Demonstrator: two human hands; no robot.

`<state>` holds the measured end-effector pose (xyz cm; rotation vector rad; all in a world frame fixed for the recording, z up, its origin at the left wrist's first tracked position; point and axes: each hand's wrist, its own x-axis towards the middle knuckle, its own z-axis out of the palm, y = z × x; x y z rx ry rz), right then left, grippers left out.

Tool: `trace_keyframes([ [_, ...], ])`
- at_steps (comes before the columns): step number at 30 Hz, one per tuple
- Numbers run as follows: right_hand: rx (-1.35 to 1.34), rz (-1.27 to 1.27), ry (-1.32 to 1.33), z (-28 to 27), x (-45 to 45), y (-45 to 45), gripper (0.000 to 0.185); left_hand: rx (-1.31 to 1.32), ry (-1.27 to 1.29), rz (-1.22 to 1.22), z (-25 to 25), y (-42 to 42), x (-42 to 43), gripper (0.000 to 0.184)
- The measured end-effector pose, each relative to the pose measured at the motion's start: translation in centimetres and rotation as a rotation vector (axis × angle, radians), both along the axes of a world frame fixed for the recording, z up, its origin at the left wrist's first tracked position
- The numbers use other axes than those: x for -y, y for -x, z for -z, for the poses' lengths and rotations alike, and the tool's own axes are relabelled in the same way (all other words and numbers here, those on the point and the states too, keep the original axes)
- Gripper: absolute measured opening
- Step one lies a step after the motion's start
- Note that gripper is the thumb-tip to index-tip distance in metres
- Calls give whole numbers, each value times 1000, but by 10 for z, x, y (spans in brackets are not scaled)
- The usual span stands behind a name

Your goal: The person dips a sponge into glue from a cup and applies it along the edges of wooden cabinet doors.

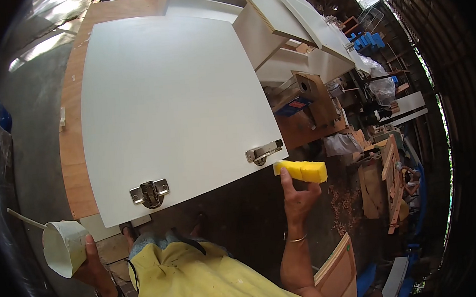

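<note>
My right hand (299,199) grips a yellow sponge (303,171) just off the near right corner of a white cabinet door (174,98). The door lies flat, with two metal hinges along its near edge: one hinge (149,194) at the left and another hinge (263,153) at the right. At the lower left, my left hand (90,261) is wrapped around a white cup (65,249). A thin stick (26,218) pokes out of the cup. What the cup contains is hard to make out.
Under the door is a brown wooden board (75,154). White cabinet panels (275,46) stand behind, to the right. A rectangular metal can (296,93) sits beside the door. Wood shavings (346,207) litter the floor at right, near a wooden panel (337,271).
</note>
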<state>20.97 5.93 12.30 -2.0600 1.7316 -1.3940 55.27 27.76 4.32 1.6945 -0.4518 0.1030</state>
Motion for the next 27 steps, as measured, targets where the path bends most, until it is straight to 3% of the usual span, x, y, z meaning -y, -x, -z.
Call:
trace_keyframes([
  [9, 53, -193, -68, 12, -32, -50, 26, 22, -10, 35, 15, -12, -10, 46],
  [11, 36, -280, -71, 5, -43, -63, 27, -8, -26, 38, 16, -12, -12, 57],
  [14, 92, -188, -51, -1, -45, -59, 31, -76, -50, 47, 14, -9, -14, 82],
  [15, 180, -116, -114, -3, -42, -57, 28, -63, -53, 53, 14, -10, -15, 82],
  [21, -38, -142, -35, 10, -29, -43, 27, -47, -55, 60, 9, -10, -11, 82],
  [24, 119, -211, -91, 10, -42, -64, 27, -40, -36, 60, 10, -10, -12, 81],
  [27, 28, -297, -57, -1, -54, -78, 29, 35, -25, 51, 13, -11, -12, 56],
])
